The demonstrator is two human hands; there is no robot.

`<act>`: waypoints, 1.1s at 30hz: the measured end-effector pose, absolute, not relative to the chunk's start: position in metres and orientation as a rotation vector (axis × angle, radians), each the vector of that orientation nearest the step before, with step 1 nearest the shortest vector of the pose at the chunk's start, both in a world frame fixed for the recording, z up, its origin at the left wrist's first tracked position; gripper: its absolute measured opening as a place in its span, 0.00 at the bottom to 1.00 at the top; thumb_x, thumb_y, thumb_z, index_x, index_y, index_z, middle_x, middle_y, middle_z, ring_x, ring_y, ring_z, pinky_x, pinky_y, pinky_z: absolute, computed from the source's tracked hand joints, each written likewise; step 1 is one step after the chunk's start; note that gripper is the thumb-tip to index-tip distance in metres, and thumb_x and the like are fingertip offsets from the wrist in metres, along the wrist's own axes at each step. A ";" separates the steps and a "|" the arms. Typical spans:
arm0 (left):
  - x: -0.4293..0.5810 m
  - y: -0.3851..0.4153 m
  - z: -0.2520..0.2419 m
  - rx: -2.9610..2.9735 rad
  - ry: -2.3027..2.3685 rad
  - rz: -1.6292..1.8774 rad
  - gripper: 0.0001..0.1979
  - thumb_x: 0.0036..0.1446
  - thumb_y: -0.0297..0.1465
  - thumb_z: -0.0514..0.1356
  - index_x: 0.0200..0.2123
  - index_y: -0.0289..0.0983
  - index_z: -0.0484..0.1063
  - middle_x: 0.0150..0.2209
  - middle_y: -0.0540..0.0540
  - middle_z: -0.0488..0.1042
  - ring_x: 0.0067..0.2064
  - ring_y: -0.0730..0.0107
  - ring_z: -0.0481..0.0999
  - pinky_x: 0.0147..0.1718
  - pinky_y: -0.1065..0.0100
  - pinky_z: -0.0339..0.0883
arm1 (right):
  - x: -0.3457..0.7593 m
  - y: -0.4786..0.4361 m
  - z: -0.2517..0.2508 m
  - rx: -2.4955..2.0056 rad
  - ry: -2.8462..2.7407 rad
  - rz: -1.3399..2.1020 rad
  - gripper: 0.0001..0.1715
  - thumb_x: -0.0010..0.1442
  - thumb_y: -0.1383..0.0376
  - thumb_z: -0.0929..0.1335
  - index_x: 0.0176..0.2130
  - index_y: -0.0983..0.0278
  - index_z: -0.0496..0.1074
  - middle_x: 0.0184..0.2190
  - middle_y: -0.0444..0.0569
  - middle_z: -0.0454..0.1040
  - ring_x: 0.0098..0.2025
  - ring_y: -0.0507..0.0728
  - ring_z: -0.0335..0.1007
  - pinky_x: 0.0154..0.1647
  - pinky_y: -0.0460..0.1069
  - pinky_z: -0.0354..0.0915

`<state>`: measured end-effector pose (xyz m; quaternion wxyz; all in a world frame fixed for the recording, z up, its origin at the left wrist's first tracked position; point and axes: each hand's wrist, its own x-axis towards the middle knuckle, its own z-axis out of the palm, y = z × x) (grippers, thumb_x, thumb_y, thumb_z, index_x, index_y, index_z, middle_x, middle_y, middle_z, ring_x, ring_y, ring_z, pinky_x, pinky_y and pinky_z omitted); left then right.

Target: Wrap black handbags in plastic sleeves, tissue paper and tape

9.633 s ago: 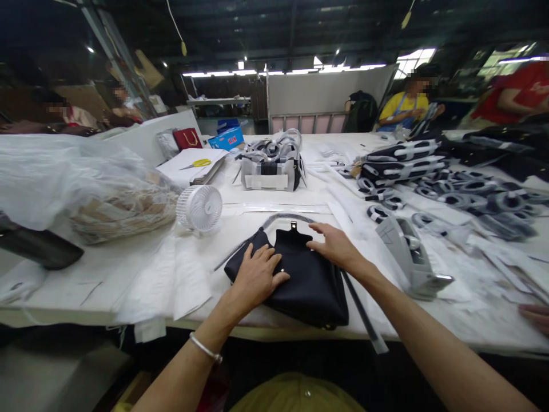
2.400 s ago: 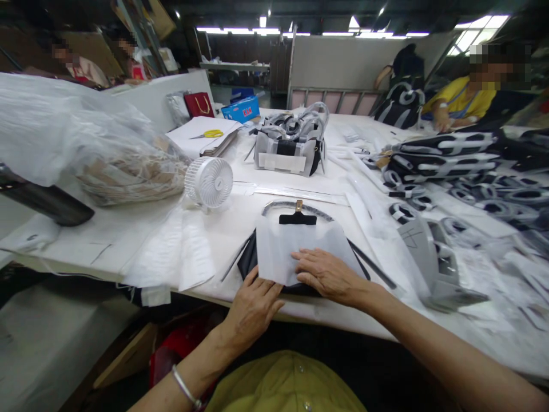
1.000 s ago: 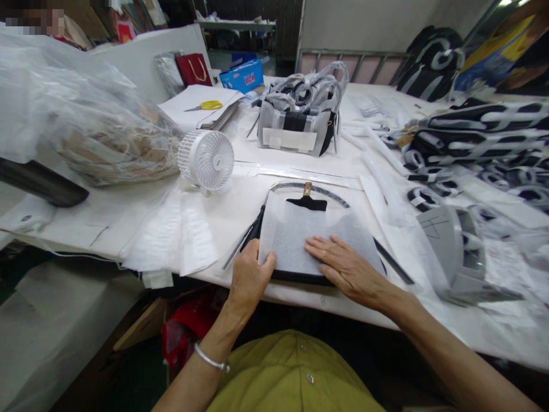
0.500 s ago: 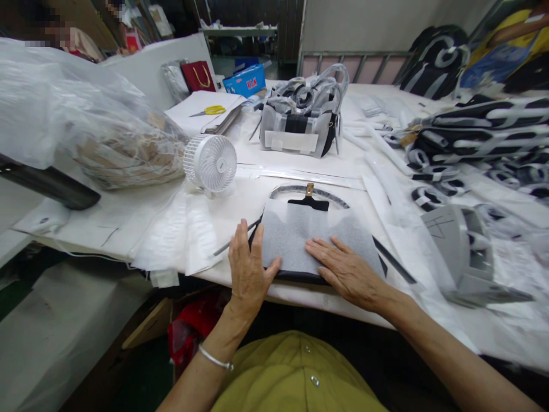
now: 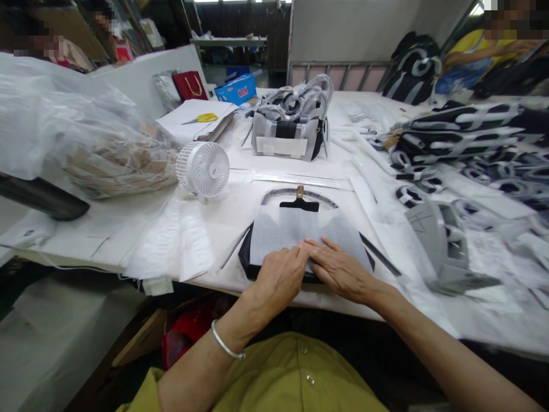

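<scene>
A black handbag (image 5: 246, 260) lies flat near the table's front edge, mostly covered by a white foam sheet (image 5: 295, 232). Its black flap with a brass clasp (image 5: 299, 192) pokes out at the far end, inside a curved handle. My left hand (image 5: 278, 274) rests on the sheet's near edge with its fingers curled down onto it. My right hand (image 5: 341, 269) lies flat beside it, fingers stretched out and pressing the sheet. The fingertips of both hands meet near the sheet's middle.
A small white fan (image 5: 202, 169) stands left of the bag, beside a clear plastic bag of cardboard (image 5: 98, 154). A wrapped bag (image 5: 288, 133) sits behind. A grey tape dispenser (image 5: 444, 243) and wrapped straps (image 5: 463, 143) lie right. Other people work at the far edges.
My left hand has moved right from the sheet's left edge onto its near edge, meeting my right hand. My right hand has stayed flat on the sheet.
</scene>
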<state>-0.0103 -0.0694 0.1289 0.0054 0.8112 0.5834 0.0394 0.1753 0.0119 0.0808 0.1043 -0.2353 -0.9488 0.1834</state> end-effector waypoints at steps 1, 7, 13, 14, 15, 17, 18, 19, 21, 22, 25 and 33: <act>-0.009 -0.069 0.128 2.541 1.822 0.116 0.10 0.63 0.20 0.52 0.45 0.34 0.68 0.37 0.44 0.75 0.37 0.62 0.77 0.34 0.64 0.73 | 0.175 0.012 0.082 -0.709 -2.797 0.555 0.33 0.66 0.69 0.60 0.68 0.60 0.54 0.66 0.52 0.62 0.69 0.59 0.54 0.70 0.65 0.49; -0.016 -0.078 0.086 2.591 1.719 0.561 0.10 0.65 0.25 0.54 0.47 0.37 0.70 0.45 0.43 0.77 0.46 0.62 0.76 0.47 0.60 0.72 | 0.174 0.013 0.086 -0.779 -2.732 0.607 0.32 0.65 0.67 0.60 0.66 0.66 0.57 0.64 0.57 0.65 0.66 0.58 0.59 0.70 0.63 0.49; -0.023 -0.086 0.063 2.586 1.638 0.792 0.18 0.66 0.28 0.54 0.59 0.37 0.65 0.61 0.41 0.69 0.62 0.62 0.68 0.62 0.55 0.62 | 0.173 0.015 0.088 -0.761 -2.698 0.606 0.30 0.64 0.68 0.61 0.64 0.65 0.61 0.61 0.57 0.68 0.64 0.60 0.63 0.69 0.64 0.52; -0.023 -0.086 0.063 2.583 1.630 0.785 0.19 0.66 0.29 0.55 0.59 0.37 0.65 0.61 0.41 0.69 0.62 0.61 0.68 0.62 0.54 0.62 | 0.173 0.016 0.089 -0.757 -2.708 0.612 0.29 0.64 0.68 0.61 0.63 0.65 0.62 0.61 0.57 0.68 0.64 0.60 0.63 0.68 0.65 0.52; -0.023 -0.086 0.063 2.580 1.623 0.785 0.19 0.65 0.29 0.56 0.59 0.37 0.65 0.61 0.41 0.69 0.62 0.61 0.68 0.62 0.53 0.62 | 0.173 0.016 0.091 -0.753 -2.718 0.618 0.28 0.64 0.68 0.61 0.63 0.66 0.63 0.61 0.57 0.69 0.64 0.60 0.63 0.68 0.65 0.52; -0.023 -0.085 0.063 2.575 1.619 0.806 0.18 0.65 0.29 0.57 0.58 0.37 0.66 0.60 0.41 0.71 0.61 0.61 0.70 0.61 0.54 0.63 | 0.172 0.018 0.095 -0.748 -2.725 0.634 0.27 0.64 0.68 0.62 0.62 0.66 0.64 0.60 0.57 0.69 0.63 0.60 0.64 0.68 0.65 0.53; -0.023 -0.085 0.063 2.576 1.616 0.822 0.18 0.65 0.29 0.57 0.58 0.37 0.66 0.59 0.41 0.72 0.60 0.61 0.71 0.61 0.54 0.64 | 0.173 0.019 0.096 -0.746 -2.721 0.644 0.27 0.64 0.68 0.62 0.61 0.65 0.65 0.60 0.56 0.70 0.63 0.60 0.65 0.68 0.65 0.53; -0.023 -0.084 0.063 2.575 1.617 0.841 0.18 0.65 0.29 0.57 0.57 0.37 0.67 0.58 0.41 0.72 0.59 0.61 0.71 0.60 0.54 0.64 | 0.173 0.020 0.098 -0.743 -2.712 0.654 0.27 0.63 0.68 0.62 0.61 0.65 0.66 0.59 0.56 0.71 0.62 0.60 0.66 0.67 0.64 0.54; -0.023 -0.084 0.063 2.564 1.617 0.870 0.17 0.65 0.29 0.57 0.57 0.37 0.67 0.57 0.40 0.73 0.59 0.60 0.72 0.60 0.53 0.66 | 0.174 0.021 0.100 -0.735 -2.680 0.670 0.26 0.63 0.69 0.62 0.60 0.63 0.67 0.57 0.54 0.73 0.60 0.60 0.68 0.67 0.63 0.56; -0.023 -0.085 0.063 2.552 1.613 0.879 0.17 0.65 0.29 0.57 0.56 0.37 0.68 0.57 0.40 0.73 0.58 0.60 0.72 0.59 0.53 0.66 | 0.174 0.021 0.100 -0.729 -2.662 0.670 0.25 0.63 0.69 0.62 0.59 0.62 0.68 0.56 0.53 0.74 0.59 0.59 0.69 0.66 0.63 0.57; -0.023 -0.086 0.066 2.482 1.591 0.912 0.17 0.65 0.30 0.56 0.56 0.38 0.67 0.55 0.40 0.74 0.57 0.61 0.73 0.60 0.53 0.65 | 0.175 0.020 0.099 -0.702 -2.641 0.635 0.23 0.66 0.68 0.62 0.59 0.61 0.69 0.56 0.52 0.74 0.59 0.59 0.69 0.66 0.62 0.58; -0.021 -0.086 0.074 2.337 1.704 0.862 0.27 0.63 0.31 0.59 0.63 0.33 0.58 0.62 0.35 0.66 0.60 0.56 0.69 0.57 0.54 0.67 | 0.176 0.018 0.092 -0.684 -2.668 0.574 0.24 0.65 0.69 0.62 0.59 0.61 0.69 0.57 0.54 0.73 0.60 0.60 0.69 0.65 0.63 0.59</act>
